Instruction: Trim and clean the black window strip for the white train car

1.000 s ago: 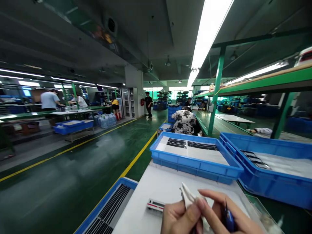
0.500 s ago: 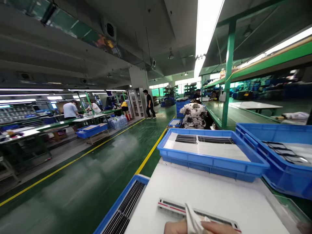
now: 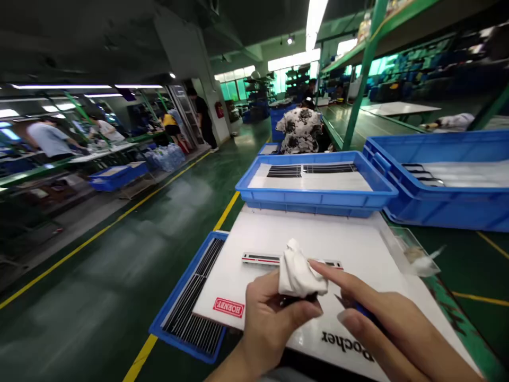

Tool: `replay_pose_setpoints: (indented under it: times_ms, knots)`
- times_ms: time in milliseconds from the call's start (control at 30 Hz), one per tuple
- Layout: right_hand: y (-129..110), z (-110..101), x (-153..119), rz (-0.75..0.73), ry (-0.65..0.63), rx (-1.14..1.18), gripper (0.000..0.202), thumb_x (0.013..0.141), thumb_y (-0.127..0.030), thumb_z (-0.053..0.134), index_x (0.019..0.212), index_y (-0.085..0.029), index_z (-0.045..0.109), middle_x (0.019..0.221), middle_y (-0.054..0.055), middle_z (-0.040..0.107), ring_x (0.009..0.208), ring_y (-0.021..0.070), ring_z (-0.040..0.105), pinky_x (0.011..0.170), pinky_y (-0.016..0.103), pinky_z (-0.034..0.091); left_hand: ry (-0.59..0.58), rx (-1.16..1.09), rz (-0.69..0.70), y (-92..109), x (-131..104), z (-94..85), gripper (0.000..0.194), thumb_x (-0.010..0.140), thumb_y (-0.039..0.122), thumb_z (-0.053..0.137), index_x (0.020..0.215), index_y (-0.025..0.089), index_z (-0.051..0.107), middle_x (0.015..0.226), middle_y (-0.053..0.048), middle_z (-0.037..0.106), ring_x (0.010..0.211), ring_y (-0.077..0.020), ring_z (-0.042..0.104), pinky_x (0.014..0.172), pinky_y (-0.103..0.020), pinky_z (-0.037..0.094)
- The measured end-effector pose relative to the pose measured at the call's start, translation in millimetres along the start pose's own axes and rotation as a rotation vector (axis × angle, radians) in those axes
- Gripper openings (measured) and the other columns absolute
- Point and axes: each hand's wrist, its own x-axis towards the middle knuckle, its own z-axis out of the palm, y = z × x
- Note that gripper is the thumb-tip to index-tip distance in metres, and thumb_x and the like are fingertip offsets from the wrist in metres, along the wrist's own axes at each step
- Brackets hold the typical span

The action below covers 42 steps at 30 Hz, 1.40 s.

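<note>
My left hand (image 3: 265,321) is closed around a bunched white cloth (image 3: 298,270), thumb below it. The tip of my right index finger touches the cloth's right side. Under that finger, my right hand (image 3: 382,313) holds a slim tool with a dark pointed tip (image 3: 341,301) and a bit of blue; its exact kind is partly hidden. Behind the cloth, a white model train carriage (image 3: 260,258) with a red stripe and dark windows lies on the white board (image 3: 222,281). The cloth hides its middle.
Beyond the board stands a blue tray (image 3: 314,196) with dark strips on white sheet. Deeper blue crates (image 3: 449,204) stand to the right. Another blue tray (image 3: 159,331) of dark strips sits low at left. A clear plastic bag (image 3: 425,262) lies at right. Several people work farther off.
My view has tilted down. The cloth and both hands now show in front of the carriage, where before they were over it. The dark-tipped tool has come into view.
</note>
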Motion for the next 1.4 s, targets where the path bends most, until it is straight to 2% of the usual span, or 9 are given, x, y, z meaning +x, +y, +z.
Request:
replay_pose_setpoints:
  times_ms: [67,233,400,567,700,900,1033,1267,1400]
  knots:
    - [-3.6,-3.3,1.0,-0.046,-0.038,-0.033,0.05,0.106,-0.042,0.059,0.155,-0.048,0.051,0.102,-0.005,0.084,0.082,0.0165,0.08,0.072,0.019,0.06,0.012,-0.02,-0.003,-0.4,0.2,0.6,0.032,0.065,0.048,0.097,0.068,0.018,0.085,0.061,-0.006,0.071,0.062,-0.0205,0.063,0.066,-0.033,0.052]
    - [-10.6,-0.2,4.9,-0.13,-0.027,0.012,0.056,0.109,-0.039,0.057,0.162,-0.043,0.042,0.096,-0.004,0.083,0.071,0.0175,0.077,0.067,0.023,0.056,-0.007,-0.07,-0.043,-3.1,-0.1,-1.4,0.03,0.063,0.046,0.098,0.07,0.02,0.086,0.062,-0.008,0.077,0.058,-0.0227,0.068,0.06,-0.033,0.055]
    - [-18.9,0.2,9.4,-0.19,-0.096,-0.037,0.054,0.111,-0.039,0.053,0.163,-0.035,0.039,0.092,-0.002,0.083,0.069,0.0177,0.077,0.061,0.024,0.052,-0.099,-0.066,0.116,-6.6,2.7,-8.9,0.025,0.072,0.044,0.094,0.075,0.02,0.087,0.064,-0.009,0.079,0.058,-0.022,0.07,0.059,-0.031,0.057]
    - [-28.6,2.4,13.4,-0.202,-0.123,-0.117,0.043,0.116,-0.039,0.036,0.156,-0.025,0.041,0.086,-0.004,0.08,0.066,0.0135,0.075,0.057,0.022,0.049,-0.207,-0.1,0.182,-6.8,3.0,-15.5,0.01,0.078,0.03,0.091,0.086,0.025,0.089,0.067,-0.005,0.082,0.048,-0.0166,0.07,0.046,-0.022,0.053]
    - [-33.6,4.7,16.5,-0.185,-0.132,-0.146,0.04,0.116,-0.039,0.033,0.153,-0.025,0.043,0.085,-0.006,0.079,0.066,0.0119,0.075,0.055,0.022,0.047,-0.199,-0.064,0.178,-4.9,2.1,-19.9,0.007,0.08,0.029,0.09,0.087,0.031,0.088,0.069,0.0,0.083,0.051,-0.0155,0.072,0.049,-0.021,0.056]
    - [-36.4,6.6,19.1,-0.184,-0.123,-0.134,0.037,0.117,-0.039,0.033,0.148,-0.025,0.047,0.079,-0.008,0.076,0.059,0.01,0.069,0.058,0.019,0.048,-0.205,0.02,0.279,-6.9,3.6,-28.0,0.012,0.078,0.033,0.091,0.086,0.025,0.088,0.071,-0.002,0.083,0.058,-0.0206,0.075,0.056,-0.026,0.06]
    - [-38.5,5.9,17.9,-0.159,-0.151,-0.125,0.038,0.117,-0.038,0.033,0.15,-0.027,0.047,0.085,-0.008,0.079,0.06,0.0104,0.071,0.056,0.021,0.047,-0.222,0.023,0.281,-9.5,4.2,-31.5,0.01,0.081,0.03,0.089,0.09,0.027,0.088,0.076,-0.001,0.084,0.063,-0.0213,0.077,0.061,-0.027,0.062]
    - [-44.2,3.3,19.3,-0.08,-0.215,-0.13,0.037,0.116,-0.037,0.037,0.15,-0.029,0.05,0.094,-0.008,0.081,0.069,0.0105,0.075,0.062,0.021,0.05,-0.164,0.119,0.369,-8.1,4.3,-36.6,0.013,0.08,0.035,0.09,0.086,0.024,0.087,0.07,-0.002,0.082,0.056,-0.0196,0.074,0.054,-0.027,0.059]
    - [-44.5,2.9,20.8,-0.088,-0.234,-0.121,0.038,0.116,-0.038,0.038,0.15,-0.028,0.05,0.097,-0.007,0.082,0.073,0.0113,0.076,0.062,0.022,0.051,-0.184,0.129,0.367,-8.3,4.1,-39.9,0.012,0.079,0.033,0.091,0.086,0.024,0.087,0.071,-0.002,0.082,0.057,-0.0204,0.075,0.054,-0.028,0.06]
